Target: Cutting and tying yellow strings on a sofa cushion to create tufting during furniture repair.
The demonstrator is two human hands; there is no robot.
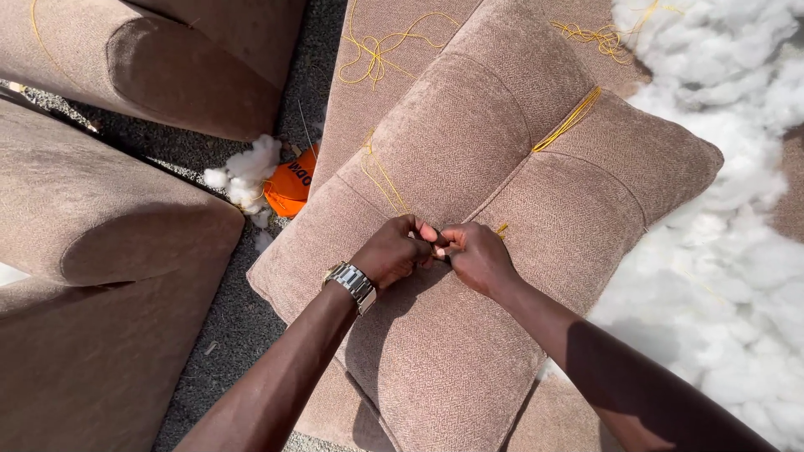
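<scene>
Both forearms reach in from the near edge and meet over the middle of a brown tufted cushion (469,167). The left hand (392,251), with a silver wristwatch (353,285) on its wrist, is curled with the knuckles up, its fingertips pinched tight against those of the right hand (476,255). The right hand is closed too, thumb and forefinger pressed together at the same spot. Each grip is closed on the yellow thread (501,228), a short bit of which shows just right of the right hand's knuckles; how the thread runs between the fingers is hidden.

The cushion lies tilted, its far right corner toward a heap of white stuffing (737,251) that covers the ground on the right. More of the same yellow thread crosses the cushion's seams: a taut bundle (569,119) on the far right seam and a looser strand (381,176) on the left seam, just beyond the left hand. A loose tangle of thread (377,50) lies on the brown fabric panel (352,109) under the cushion's far side.

To the left, on grey gritty ground (226,318), sits an orange object (291,186) with a small tuft of white stuffing (247,172) touching it. Other brown upholstered pieces (92,209) fill the left side.
</scene>
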